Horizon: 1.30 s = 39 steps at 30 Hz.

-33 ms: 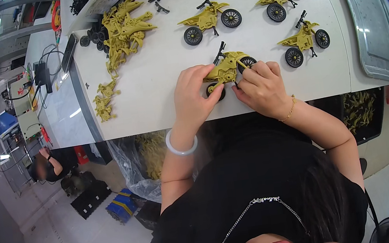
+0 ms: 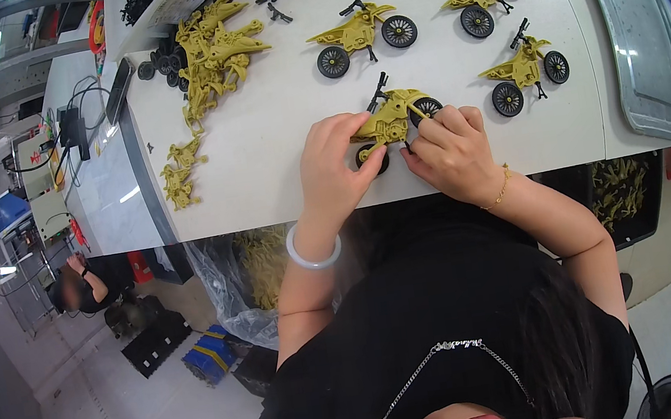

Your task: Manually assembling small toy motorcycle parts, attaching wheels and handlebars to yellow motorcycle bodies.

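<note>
Evidently, the left hand grips the left end of the yellow toy motorcycle, fingers at its upper side, thumb beneath, by the lower-left wheel. The toy motorcycle sits between both hands over the table, close to its near edge; its long axis slants from that wheel up and rightward to the upper-right wheel. Right hand: fingers curled against the right end, thumb beside a small black part; whether it pinches that part cannot be told. Neither hand is clearly nearer.
</note>
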Each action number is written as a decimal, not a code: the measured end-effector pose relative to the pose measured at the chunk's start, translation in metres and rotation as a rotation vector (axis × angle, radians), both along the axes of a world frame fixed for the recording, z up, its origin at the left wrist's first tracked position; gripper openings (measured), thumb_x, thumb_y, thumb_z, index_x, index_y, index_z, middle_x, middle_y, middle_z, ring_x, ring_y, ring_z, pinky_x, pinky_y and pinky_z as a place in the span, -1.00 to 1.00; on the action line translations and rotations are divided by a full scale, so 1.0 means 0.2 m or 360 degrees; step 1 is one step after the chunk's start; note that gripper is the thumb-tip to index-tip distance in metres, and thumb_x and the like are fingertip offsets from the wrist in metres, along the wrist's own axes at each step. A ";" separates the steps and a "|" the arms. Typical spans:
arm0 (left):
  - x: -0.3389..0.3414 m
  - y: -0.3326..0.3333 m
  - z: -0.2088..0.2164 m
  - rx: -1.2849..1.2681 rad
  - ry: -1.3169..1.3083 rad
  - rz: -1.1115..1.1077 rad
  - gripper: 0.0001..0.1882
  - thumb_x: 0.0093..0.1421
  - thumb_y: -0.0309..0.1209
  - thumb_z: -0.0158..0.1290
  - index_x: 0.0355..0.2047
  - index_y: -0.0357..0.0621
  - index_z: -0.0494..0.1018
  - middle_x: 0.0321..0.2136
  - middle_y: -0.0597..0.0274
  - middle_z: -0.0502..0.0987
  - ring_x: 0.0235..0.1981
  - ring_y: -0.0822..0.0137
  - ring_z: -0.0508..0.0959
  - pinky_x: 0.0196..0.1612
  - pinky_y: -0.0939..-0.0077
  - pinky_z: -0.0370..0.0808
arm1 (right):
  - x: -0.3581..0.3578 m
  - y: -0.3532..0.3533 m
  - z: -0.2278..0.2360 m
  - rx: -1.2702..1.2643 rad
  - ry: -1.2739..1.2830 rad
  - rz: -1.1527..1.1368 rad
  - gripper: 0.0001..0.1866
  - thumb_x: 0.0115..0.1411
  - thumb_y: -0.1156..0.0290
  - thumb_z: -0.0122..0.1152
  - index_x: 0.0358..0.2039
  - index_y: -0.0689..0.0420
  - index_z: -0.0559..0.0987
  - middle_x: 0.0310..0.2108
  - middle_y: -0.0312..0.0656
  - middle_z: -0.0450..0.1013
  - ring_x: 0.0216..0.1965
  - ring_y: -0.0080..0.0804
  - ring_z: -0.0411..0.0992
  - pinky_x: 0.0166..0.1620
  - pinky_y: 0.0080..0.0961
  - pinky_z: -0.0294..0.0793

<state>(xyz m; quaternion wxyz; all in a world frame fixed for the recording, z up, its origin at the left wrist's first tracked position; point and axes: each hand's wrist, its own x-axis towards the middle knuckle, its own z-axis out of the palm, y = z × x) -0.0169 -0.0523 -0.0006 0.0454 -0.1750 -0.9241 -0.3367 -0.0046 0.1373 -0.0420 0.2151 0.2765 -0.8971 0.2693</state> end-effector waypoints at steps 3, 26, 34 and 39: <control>0.02 0.01 -0.01 0.0016 0.0044 0.0017 -0.57 -0.17 -0.51 0.28 -0.22 -0.20 0.49 -0.28 0.12 0.50 -0.25 0.15 0.50 -0.18 0.38 0.46 | 0.00 0.00 0.00 -0.0031 -0.0001 0.0003 -0.82 -0.18 0.37 0.29 -0.68 0.00 0.42 -0.52 -0.40 0.25 -0.34 -0.45 0.26 -0.26 -0.45 0.14; 0.03 0.02 -0.07 0.0020 0.0093 0.0121 -0.73 -0.09 -0.44 0.28 -0.35 -0.21 0.50 -0.25 0.16 0.42 -0.27 0.15 0.47 -0.22 0.35 0.43 | -0.01 0.00 -0.01 -0.0050 -0.0035 0.0002 -0.82 -0.18 0.35 0.29 -0.66 -0.02 0.42 -0.48 -0.40 0.28 -0.31 -0.44 0.25 -0.23 -0.43 0.15; -0.10 0.05 -0.01 0.0269 -0.0599 0.0183 -0.50 -0.08 -0.43 0.31 -0.17 -0.19 0.30 -0.31 0.13 0.43 -0.44 0.31 0.48 -0.36 0.47 0.45 | 0.00 0.00 -0.01 -0.0041 -0.0045 -0.0045 -0.83 -0.18 0.35 0.29 -0.65 -0.02 0.43 -0.47 -0.41 0.28 -0.31 -0.44 0.26 -0.23 -0.42 0.15; -0.16 0.05 0.05 0.0270 -0.1047 0.0105 -0.39 -0.07 -0.45 0.32 -0.04 -0.20 0.25 -0.40 0.19 0.48 -0.49 0.39 0.48 -0.36 0.53 0.46 | 0.01 0.02 0.00 -0.0042 -0.0082 -0.0114 -0.82 -0.18 0.34 0.30 -0.63 -0.01 0.43 -0.47 -0.42 0.27 -0.32 -0.45 0.26 -0.24 -0.42 0.14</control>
